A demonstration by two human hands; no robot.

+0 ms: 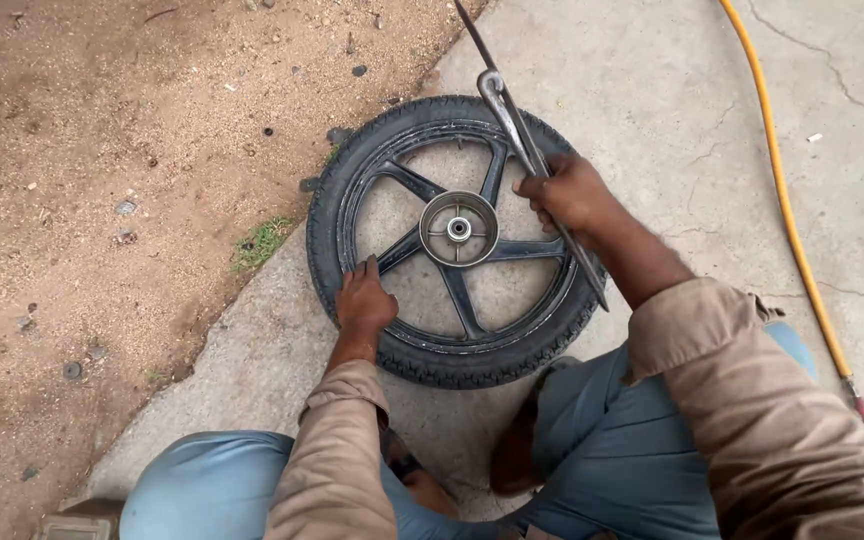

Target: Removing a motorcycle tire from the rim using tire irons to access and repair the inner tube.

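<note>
Ground: grey cracked concrete slab (652,90) on the right; brown gravelly dirt (102,200) on the left.
Wheel: black five-spoke motorcycle wheel with black rubber tyre (324,215) lies flat on the slab, just beside the dirt edge, directly ahead of the crouched person.
Hub: round silver metal hub (459,229) sits at the wheel centre, between the two hands.
Hose: long orange hose (787,210) runs near to far along the right side, well apart from the wheel.
Tyre lever: long dark steel bar (517,125) lies across the right half of the wheel. Its long axis runs from far, just left of centre, to the near right, and its near tip reaches the tyre's right sidewall.
Right hand: right hand (567,190) has its fingers clamped around the bar's middle, above the right-hand spoke; it is the hand nearer the bar.
Left hand: left hand (364,300) presses on the near-left tyre and rim, fingers together and flat, gripping nothing.
Containers: none in view.
</note>
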